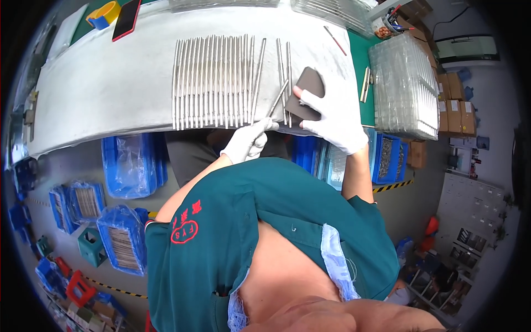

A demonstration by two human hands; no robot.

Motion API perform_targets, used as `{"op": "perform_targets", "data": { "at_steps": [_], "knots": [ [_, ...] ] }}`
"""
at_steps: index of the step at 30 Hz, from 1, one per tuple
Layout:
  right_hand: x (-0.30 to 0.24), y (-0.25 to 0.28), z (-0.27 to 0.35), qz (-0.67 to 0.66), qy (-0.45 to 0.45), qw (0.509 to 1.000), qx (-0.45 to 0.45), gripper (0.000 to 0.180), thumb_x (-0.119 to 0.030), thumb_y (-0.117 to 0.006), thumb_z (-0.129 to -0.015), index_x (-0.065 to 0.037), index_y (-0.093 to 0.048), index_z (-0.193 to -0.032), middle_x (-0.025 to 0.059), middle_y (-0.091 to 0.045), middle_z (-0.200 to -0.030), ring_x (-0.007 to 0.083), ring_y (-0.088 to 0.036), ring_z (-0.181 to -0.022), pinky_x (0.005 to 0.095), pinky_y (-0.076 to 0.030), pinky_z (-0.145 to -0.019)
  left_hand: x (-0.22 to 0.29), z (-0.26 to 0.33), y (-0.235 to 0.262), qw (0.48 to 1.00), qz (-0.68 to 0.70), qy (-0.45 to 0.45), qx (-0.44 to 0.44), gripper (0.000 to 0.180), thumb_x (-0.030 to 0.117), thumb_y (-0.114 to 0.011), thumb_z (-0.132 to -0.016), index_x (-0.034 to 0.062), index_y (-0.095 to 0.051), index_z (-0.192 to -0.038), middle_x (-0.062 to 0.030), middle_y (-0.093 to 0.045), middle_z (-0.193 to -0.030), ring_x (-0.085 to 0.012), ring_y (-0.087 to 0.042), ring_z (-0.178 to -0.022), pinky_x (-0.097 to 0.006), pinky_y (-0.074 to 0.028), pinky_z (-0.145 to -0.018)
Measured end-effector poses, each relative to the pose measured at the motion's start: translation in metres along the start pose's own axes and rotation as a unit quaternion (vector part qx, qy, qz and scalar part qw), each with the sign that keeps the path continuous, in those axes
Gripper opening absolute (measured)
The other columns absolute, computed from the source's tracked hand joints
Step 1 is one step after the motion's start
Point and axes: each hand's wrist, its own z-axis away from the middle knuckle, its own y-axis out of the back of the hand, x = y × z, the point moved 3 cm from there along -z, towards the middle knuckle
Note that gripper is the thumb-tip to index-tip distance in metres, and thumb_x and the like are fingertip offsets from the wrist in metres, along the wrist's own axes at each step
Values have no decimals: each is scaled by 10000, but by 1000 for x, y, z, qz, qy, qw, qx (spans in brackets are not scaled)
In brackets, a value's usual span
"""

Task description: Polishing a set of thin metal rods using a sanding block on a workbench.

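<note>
Right of a row of metal rods [210, 83] on the bench [110, 91], one slanted rod [279, 98] was pinched in the gloved left hand's grip [249, 140]; farther right of that row, a dark pad [311, 83] was grasped by the gloved right hand [338, 113].

The red-embroidered shirt [265, 188] is green — gloves [336, 113], white.
</note>
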Motion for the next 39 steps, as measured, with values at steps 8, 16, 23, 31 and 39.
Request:
{"op": "perform_targets", "data": {
  "at_steps": [8,16,23,31,39],
  "knots": [
    [-35,-19,-35,-2,25,997,68,633,-378,-820,-586,-307,-686,-1200,180,-516,-1344,373,-508,-1198,437,-425,-992,1,-1,-1,998,-55,-18,23,296,328,-585,-955,81,-651,-1104,84,-373,-564,-32,-277,-417,-220,-191,-389],
    [-17,-9,-31,37,39,998,21,614,-355,-801,-620,-307,-676,-1219,192,-555,-1252,367,-542,-1140,460,-446,-953,-2,-12,4,997,-75,-14,3,312,335,-576,-963,83,-648,-1131,76,-379,-557,-40,-262,-395,-225,-193,-374],
    [3,-8,-14,-6,3,1000,-3,616,-374,-803,-624,-273,-680,-1219,216,-504,-1316,374,-516,-1169,447,-441,-969,-2,-5,2,999,11,-8,-38,335,346,-571,-970,80,-616,-1168,74,-390,-561,-37,-276,-390,-207,-202,-362],
    [-25,-21,-22,8,24,1000,5,664,-355,-811,-630,-309,-641,-1270,181,-489,-1353,374,-475,-1232,459,-382,-1037,-2,-5,0,1000,-21,5,11,306,344,-578,-965,95,-626,-1135,79,-379,-565,-32,-269,-400,-206,-189,-371],
    [-9,-11,-27,-15,-5,999,-32,598,-371,-796,-658,-305,-661,-1237,209,-512,-1327,380,-500,-1204,453,-413,-1009,1,-4,0,999,-36,-23,-6,269,301,-580,-968,95,-652,-1125,68,-421,-576,-31,-274,-402,-226,-182,-372]
  ]
}}
